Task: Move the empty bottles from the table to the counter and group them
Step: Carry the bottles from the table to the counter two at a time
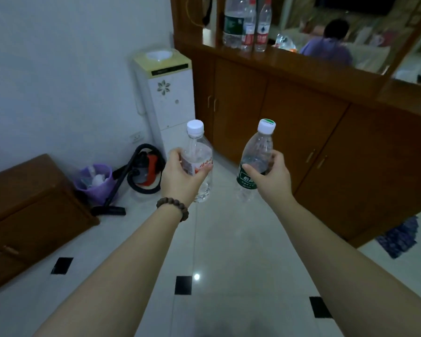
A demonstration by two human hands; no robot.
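Head view: your left grip [180, 175] holds a red-label bottle [197, 164], your right grip [270, 176] a green-label bottle [254, 164] — both upright, capped, held apart above the tiled floor [229, 239]. Three bottles [247, 25] stand grouped on the wooden table [301, 66] ahead, against its mirror — well apart from your hands.

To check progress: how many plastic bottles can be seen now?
5: red-label bottle in left hand, green-label bottle in right hand, three bottles on the counter. Others may be hidden.

Three bottles [247, 23] on counter [301, 66]; dispenser [165, 93] left.
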